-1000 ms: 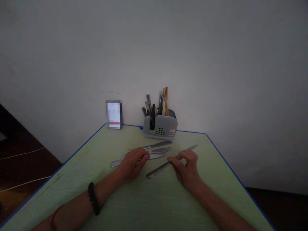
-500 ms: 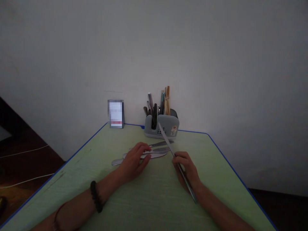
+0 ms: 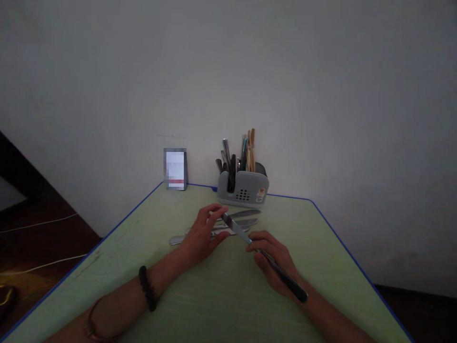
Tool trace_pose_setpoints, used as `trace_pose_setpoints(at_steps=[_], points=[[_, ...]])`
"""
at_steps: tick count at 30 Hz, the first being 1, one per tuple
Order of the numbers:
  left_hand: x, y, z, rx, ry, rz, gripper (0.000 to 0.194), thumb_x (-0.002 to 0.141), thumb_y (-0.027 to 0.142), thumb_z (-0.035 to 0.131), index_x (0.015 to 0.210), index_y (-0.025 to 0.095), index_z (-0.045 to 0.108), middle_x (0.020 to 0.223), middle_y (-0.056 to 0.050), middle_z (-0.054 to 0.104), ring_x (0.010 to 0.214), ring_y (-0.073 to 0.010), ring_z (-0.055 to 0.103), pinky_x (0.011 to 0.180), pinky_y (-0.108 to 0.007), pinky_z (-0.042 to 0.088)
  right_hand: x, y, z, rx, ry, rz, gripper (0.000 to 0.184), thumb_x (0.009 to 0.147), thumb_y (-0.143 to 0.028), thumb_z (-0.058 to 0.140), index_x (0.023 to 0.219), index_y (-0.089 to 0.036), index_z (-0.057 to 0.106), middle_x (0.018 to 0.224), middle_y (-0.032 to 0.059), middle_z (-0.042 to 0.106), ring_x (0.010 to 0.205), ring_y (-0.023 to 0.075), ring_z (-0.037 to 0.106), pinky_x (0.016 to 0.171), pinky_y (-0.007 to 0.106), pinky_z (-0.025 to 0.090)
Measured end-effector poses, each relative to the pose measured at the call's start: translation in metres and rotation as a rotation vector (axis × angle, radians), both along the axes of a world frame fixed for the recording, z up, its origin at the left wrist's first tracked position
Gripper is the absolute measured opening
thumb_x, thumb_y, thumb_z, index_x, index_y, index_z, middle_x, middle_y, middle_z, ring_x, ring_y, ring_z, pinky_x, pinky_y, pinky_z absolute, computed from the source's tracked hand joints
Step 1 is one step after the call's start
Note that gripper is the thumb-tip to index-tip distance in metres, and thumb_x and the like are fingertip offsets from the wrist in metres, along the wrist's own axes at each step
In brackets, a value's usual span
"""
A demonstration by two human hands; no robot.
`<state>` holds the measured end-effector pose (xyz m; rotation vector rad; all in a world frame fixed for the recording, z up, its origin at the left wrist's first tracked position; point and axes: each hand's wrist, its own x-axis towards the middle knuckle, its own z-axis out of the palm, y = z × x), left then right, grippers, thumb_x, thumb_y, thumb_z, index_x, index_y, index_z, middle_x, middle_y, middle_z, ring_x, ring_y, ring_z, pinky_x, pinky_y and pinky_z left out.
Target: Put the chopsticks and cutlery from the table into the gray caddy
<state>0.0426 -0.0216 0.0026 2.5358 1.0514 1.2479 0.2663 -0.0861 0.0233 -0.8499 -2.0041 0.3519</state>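
Note:
In the head view, my right hand point(image 3: 273, 259) grips a metal table knife point(image 3: 241, 232) around its middle. The blade slants up to the left and the handle runs back over my wrist. My left hand point(image 3: 206, 233) reaches over several more table knives lying side by side, one with its blade point(image 3: 246, 214) nearest the holder. Its thumb and fingers are apart, and the fingertips are beside the tip of the held knife; whether they touch it I cannot tell. My left hand hides parts of the lying knives' handles.
A grey cutlery holder point(image 3: 246, 188) with utensils and chopsticks point(image 3: 252, 150) stands at the back against the wall. Left of it, a phone with a lit, blurred screen point(image 3: 175, 169) leans upright. The green table point(image 3: 228, 295) has a blue edge.
The held knife has swung down and left, its tip moving from before the holder to my left fingertips. My left fingers have lifted and spread slightly. The view has shifted a little.

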Motion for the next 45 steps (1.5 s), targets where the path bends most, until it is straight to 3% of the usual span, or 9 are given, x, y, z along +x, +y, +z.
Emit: trace_pose_setpoints(at_steps=[4,8,12,17,21,26,32,38,45], points=[[-0.001,0.003,0.002,0.033,0.043,0.022,0.029,0.088,0.026,0.056,0.117,0.023,0.055,0.124,-0.010,0.051,0.117,-0.0249,0.044,0.099,-0.046,0.043,-0.002,0.001,0.001,-0.026,0.053,-0.006,0.027,0.096,-0.035,0.040,0.090,-0.023,0.064,0.094,0.0059,0.065,0.086,0.0156,0.064,0.076,0.029,0.051],[-0.001,0.003,0.002,-0.041,0.042,0.003,0.013,0.087,0.026,0.057,0.098,0.019,0.059,0.106,-0.008,0.059,0.111,-0.0236,0.048,0.095,-0.043,0.045,-0.001,0.003,0.002,-0.150,0.133,-0.046,0.034,0.094,-0.044,0.041,0.084,-0.022,0.064,0.078,0.0036,0.067,0.074,0.0170,0.065,0.068,0.029,0.052],[-0.001,-0.002,0.004,-0.152,0.118,-0.017,0.019,0.083,0.032,0.064,0.096,0.019,0.061,0.097,-0.007,0.059,0.097,-0.0212,0.053,0.085,-0.036,0.048,0.001,0.007,0.004,-0.371,0.276,-0.158,0.038,0.092,-0.050,0.042,0.081,-0.020,0.063,0.058,-0.0007,0.061,0.056,0.0147,0.059,0.058,0.027,0.049],[0.000,-0.002,0.005,-0.084,0.201,-0.076,0.021,0.087,0.033,0.059,0.102,0.018,0.060,0.089,-0.005,0.064,0.088,-0.0205,0.055,0.080,-0.035,0.046,0.005,0.014,-0.004,-0.569,0.487,-0.107,0.042,0.088,-0.056,0.046,0.080,-0.018,0.062,0.056,-0.0001,0.061,0.049,0.0131,0.056,0.051,0.026,0.047],[-0.001,0.000,0.001,-0.014,0.203,-0.075,0.021,0.092,0.032,0.052,0.105,0.018,0.060,0.089,-0.005,0.066,0.085,-0.0191,0.057,0.077,-0.032,0.046,0.008,0.019,-0.009,-0.631,0.524,-0.082,0.043,0.085,-0.058,0.050,0.079,-0.017,0.062,0.057,-0.0004,0.062,0.047,0.0112,0.055,0.049,0.024,0.045],[0.000,-0.002,-0.001,-0.018,0.220,-0.054,0.019,0.091,0.035,0.052,0.088,0.018,0.060,0.081,-0.003,0.065,0.078,-0.0181,0.060,0.072,-0.030,0.046,0.010,0.020,-0.009,-0.689,0.482,-0.120,0.046,0.079,-0.063,0.054,0.077,-0.017,0.063,0.054,-0.0016,0.061,0.037,0.0086,0.045,0.041,0.023,0.038],[0.002,-0.005,0.002,-0.030,0.237,-0.016,0.020,0.093,0.034,0.049,0.088,0.019,0.061,0.081,-0.003,0.067,0.076,-0.0184,0.062,0.070,-0.030,0.047,0.011,0.023,-0.012,-0.741,0.630,-0.067,0.043,0.075,-0.060,0.062,0.073,-0.016,0.064,0.044,-0.0038,0.054,0.033,0.0064,0.040,0.033,0.018,0.025],[0.002,-0.003,0.001,-0.018,0.180,0.047,0.019,0.093,0.032,0.048,0.091,0.018,0.060,0.082,-0.004,0.070,0.074,-0.0181,0.064,0.070,-0.030,0.049,0.007,0.025,-0.005,-0.824,0.940,-0.107,0.041,0.062,-0.052,0.077,0.074,-0.014,0.067,0.059,-0.0020,0.060,0.038,0.0051,0.040,0.035,0.021,0.040],[0.001,0.001,-0.002,0.021,0.152,0.075,0.019,0.093,0.032,0.048,0.091,0.019,0.061,0.079,-0.004,0.068,0.072,-0.0181,0.062,0.069,-0.031,0.047,0.008,0.028,0.007,-0.844,1.030,-0.132,0.036,0.061,-0.045,0.077,0.075,-0.013,0.068,0.059,0.0007,0.063,0.044,0.0105,0.053,0.035,0.023,0.045]])
